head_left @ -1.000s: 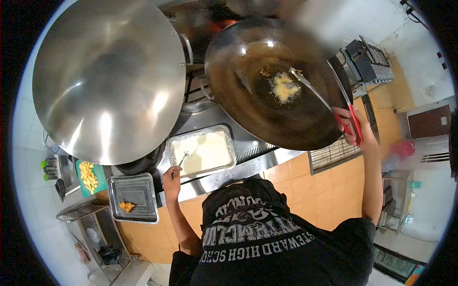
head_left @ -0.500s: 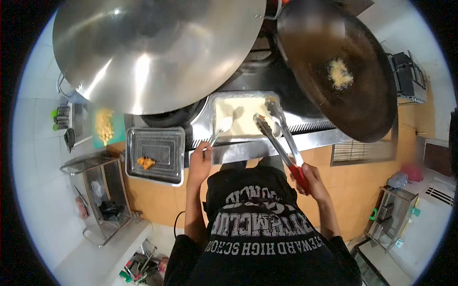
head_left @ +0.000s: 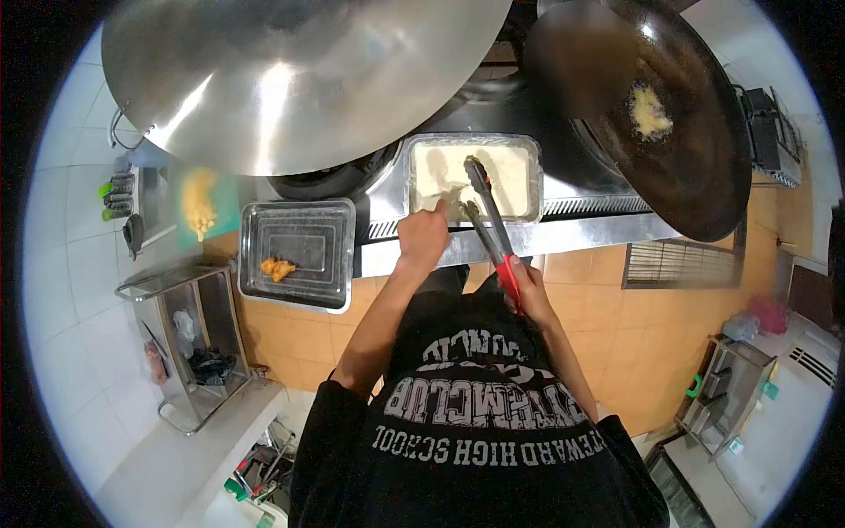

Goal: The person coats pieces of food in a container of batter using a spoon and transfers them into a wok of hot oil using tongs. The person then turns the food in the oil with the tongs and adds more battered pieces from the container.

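Note:
My left hand [head_left: 423, 238] is closed at the near edge of a clear rectangular container [head_left: 540, 180] of pale, creamy batter [head_left: 510, 172]. It grips a spoon [head_left: 451, 195], whose bowl is down in the batter and hard to make out. Red-handled metal tongs [head_left: 495, 216] are in my right hand [head_left: 530, 295], fingers wrapped round the grip. Their tips are parted over the batter, and no piece shows between them. In the dark wok [head_left: 695, 167] at the right, a pale battered piece [head_left: 650, 113] sits in bubbling oil.
A large steel lid-like pan [head_left: 290, 114] covers the upper left. Below it, a clear tray [head_left: 341, 255] holds a golden fried piece [head_left: 278, 268]. Pale chopped pieces [head_left: 199, 204] lie on a green board [head_left: 227, 220] farther left. A steel counter edge [head_left: 572, 232] runs before me.
My left hand has moved right and forward, bringing the spoon lower into the batter. The tongs have shifted left, with one tip reaching farther over the container. The view has shifted slightly.

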The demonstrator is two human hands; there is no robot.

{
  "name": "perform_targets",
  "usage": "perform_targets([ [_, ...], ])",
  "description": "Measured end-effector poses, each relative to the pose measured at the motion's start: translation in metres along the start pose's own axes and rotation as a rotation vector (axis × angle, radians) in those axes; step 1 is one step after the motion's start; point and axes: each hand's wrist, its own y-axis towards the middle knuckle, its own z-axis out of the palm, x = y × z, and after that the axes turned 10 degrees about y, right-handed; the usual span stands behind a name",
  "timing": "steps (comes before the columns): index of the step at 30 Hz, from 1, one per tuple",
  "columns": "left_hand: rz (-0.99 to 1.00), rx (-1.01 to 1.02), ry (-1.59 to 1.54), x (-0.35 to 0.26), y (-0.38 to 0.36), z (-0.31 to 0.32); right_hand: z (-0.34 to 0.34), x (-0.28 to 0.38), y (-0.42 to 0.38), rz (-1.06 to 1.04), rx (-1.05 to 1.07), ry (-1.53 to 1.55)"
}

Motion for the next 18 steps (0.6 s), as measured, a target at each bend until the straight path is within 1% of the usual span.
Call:
perform_targets([
  [3, 0.031, 0.029, 0.008, 0.004, 0.009, 0.013, 0.000, -0.004, 0.001, -0.023, -0.008, -0.028],
  [8, 0.073, -0.005, 0.044, 0.012, 0.025, 0.021, 0.007, 0.001, -0.003, -0.012, -0.039, -0.032],
  [9, 0.064, 0.031, 0.066, 0.014, 0.027, 0.010, 0.009, 0.003, -0.005, -0.024, -0.048, -0.029],
  [13, 0.067, 0.066, 0.058, 0.021, 0.023, -0.003, 0.007, 0.005, -0.010, 0.007, -0.078, 0.021],
  [15, 0.005, 0.095, 0.037, 0.020, 0.012, -0.013, 0.002, 0.005, -0.011, -0.011, -0.060, 0.011],
  [16, 0.011, 0.098, 0.038, 0.016, 0.006, -0.024, -0.001, 0.002, -0.010, -0.009, -0.066, 0.016],
  [18, -0.040, 0.103, -0.022, 0.006, -0.002, -0.042, -0.006, -0.004, -0.005, -0.011, -0.014, -0.032],
])
